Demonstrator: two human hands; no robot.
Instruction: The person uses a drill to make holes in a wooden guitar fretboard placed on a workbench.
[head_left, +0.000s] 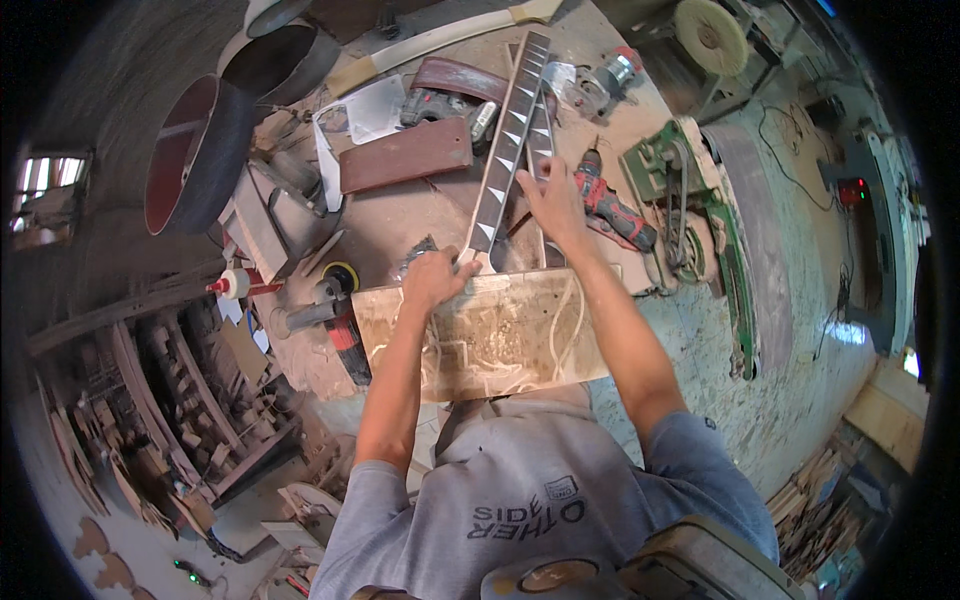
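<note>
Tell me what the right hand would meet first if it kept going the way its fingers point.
The right hand lies on the fretboard with fingers aimed up along the bench. Straight on it would probably slide further along the fretboard, then reach the grinder lying beyond; depth is hard to judge here.

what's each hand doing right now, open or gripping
Left hand: closed around the near end of the dark fretboard.
Right hand: open, fingers spread flat on the fretboard's right edge.
</note>
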